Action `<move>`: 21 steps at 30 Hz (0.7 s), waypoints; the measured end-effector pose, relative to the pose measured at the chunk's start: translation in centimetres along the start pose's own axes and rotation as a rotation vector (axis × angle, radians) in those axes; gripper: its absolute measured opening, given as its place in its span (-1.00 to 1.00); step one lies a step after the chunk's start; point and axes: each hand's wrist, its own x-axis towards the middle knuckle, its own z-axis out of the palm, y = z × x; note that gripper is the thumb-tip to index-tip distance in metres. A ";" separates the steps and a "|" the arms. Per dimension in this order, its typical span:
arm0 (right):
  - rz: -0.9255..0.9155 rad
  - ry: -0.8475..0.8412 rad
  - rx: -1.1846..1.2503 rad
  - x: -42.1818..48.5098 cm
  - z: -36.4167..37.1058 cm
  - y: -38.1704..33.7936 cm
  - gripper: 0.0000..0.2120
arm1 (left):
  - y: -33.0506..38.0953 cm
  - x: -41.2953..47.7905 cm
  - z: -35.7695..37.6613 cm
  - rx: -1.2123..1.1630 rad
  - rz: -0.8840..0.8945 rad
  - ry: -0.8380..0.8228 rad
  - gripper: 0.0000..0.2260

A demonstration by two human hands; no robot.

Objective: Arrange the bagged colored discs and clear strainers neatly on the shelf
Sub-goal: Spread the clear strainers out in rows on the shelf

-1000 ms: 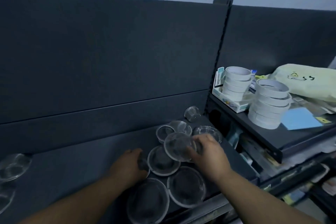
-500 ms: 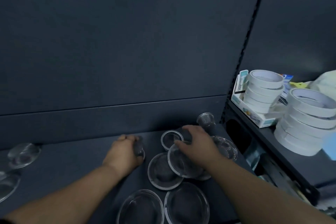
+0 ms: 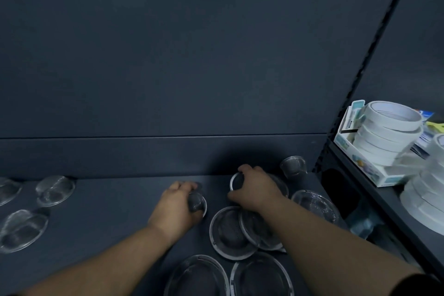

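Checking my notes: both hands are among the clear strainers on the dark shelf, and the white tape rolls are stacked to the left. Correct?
No: the head view shows the white tape rolls stacked to the right, not the left. The left hand and right hand are among the clear strainers.

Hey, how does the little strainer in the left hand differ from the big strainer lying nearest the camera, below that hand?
The little strainer is far narrower than the big strainer. The left hand grips the little strainer; the big strainer lies untouched. The little strainer is tipped up; the big strainer lies flat on the shelf. Both are round, with mesh and a pale rim.
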 end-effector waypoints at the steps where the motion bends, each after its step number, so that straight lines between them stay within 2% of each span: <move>1: -0.010 0.036 0.043 -0.2 -0.1 0.0 -0.32 | 0.0 0.0 0.0 -0.004 0.000 0.005 -0.46; 6: -0.096 0.203 0.270 -1.3 -0.4 -0.8 -0.29 | -0.6 0.0 0.0 -0.035 -0.002 -0.010 -0.44; 10: -0.025 0.262 0.469 -2.3 0.3 -2.3 -0.38 | -1.8 -0.4 -0.4 -0.068 -0.002 -0.017 -0.45; 14: 0.156 0.226 0.657 -3.4 1.1 -4.5 -0.50 | -3.5 -0.9 -1.6 -0.089 0.001 -0.003 -0.45; 21: 0.284 0.079 0.727 -5.7 5.3 -10.0 -0.35 | -9.3 -2.5 -5.5 -0.110 0.019 0.010 -0.46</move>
